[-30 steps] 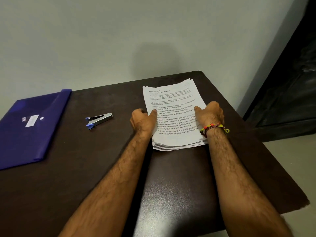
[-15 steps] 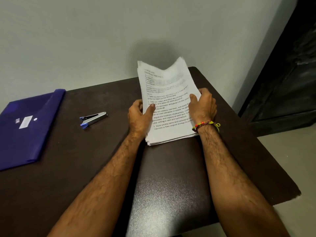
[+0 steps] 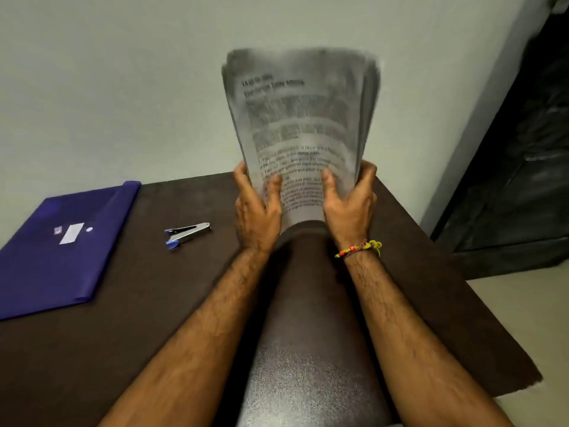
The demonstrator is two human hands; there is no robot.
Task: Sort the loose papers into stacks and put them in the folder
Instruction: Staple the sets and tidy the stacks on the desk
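Papers [image 3: 300, 118] txt blurred, unreadable.

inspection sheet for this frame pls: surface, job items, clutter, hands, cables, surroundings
Surface: dark brown table, glossy patch near the middle.
Job's things: paper stack held upright, motion-blurred, bottom edge at or near the table; blue folder flat at far left, closed.
Clutter: stapler lying between folder and hands.
Hands: left hand and right hand grip the stack's lower sides, thumbs on the front sheet; beaded bracelet on the right wrist.
Cables: nothing seen.
Surroundings: plain pale wall behind; dark door at right.
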